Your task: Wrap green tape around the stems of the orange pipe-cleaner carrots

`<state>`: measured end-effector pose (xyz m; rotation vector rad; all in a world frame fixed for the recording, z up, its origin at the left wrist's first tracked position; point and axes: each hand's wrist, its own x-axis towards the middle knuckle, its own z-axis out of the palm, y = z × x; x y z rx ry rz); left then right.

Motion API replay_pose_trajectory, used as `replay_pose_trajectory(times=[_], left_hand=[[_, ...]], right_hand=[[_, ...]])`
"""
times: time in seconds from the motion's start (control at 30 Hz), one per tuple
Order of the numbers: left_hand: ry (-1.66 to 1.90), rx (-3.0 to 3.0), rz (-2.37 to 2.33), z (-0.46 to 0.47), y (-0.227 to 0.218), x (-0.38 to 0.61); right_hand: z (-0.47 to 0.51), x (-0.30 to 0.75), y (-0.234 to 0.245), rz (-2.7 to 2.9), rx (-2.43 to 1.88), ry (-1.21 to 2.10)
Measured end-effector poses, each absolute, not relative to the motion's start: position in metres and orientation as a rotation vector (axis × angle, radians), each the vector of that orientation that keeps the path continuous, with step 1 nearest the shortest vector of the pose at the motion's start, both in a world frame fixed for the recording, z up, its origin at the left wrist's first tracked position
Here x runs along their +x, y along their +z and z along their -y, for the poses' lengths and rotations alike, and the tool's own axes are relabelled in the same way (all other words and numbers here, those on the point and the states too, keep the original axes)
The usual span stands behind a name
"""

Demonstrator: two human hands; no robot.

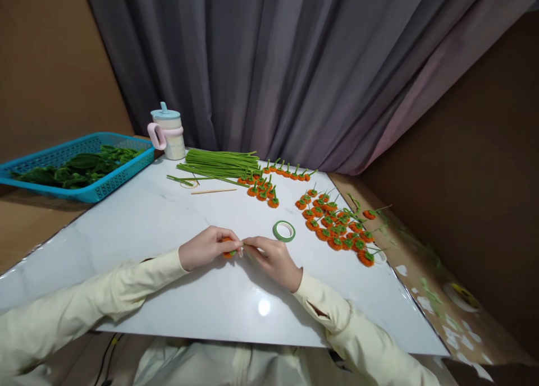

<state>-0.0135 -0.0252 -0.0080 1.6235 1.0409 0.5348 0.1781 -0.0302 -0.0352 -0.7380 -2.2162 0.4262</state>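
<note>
Now, from the head camera, the left hand (205, 247) closes its fingers around a small orange flower (229, 253), low on the white table (168, 217). The right hand (273, 258) pinches the flower's green stem just beside it. A green tape roll (283, 230) lies near, and many orange flowers (337, 223) lie further right.

Grey curtain (295, 66) behind white table (168, 217); brown walls (484, 150), perhaps cardboard.
</note>
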Motion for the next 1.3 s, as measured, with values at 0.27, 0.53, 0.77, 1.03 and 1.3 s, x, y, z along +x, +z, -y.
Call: replay_pose_trajectory(times=[0.27, 0.53, 0.77, 1.03, 1.3], left_hand=[[0.828, 2.483, -1.098, 0.034, -0.022, -0.013], [0.856, 2.691, -1.056, 0.034, -0.024, -0.016], [0.853, 2.764, -1.008, 0.039, -0.021, -0.015], [0.627, 2.563, -1.02, 0.035, -0.018, -0.014], [0.805, 2.743, -1.077, 0.042, -0.015, -0.009]], right_hand=[[0.033, 0.171, -0.026, 2.019, -0.971, 0.851], [0.032, 0.174, -0.033, 2.077, -0.864, 0.79], [0.031, 0.18, -0.036, 2.39, -0.605, 0.062], [0.03, 0.18, -0.032, 2.404, -0.537, -0.185], [0.03, 0.179, -0.035, 2.352, -0.555, -0.088]])
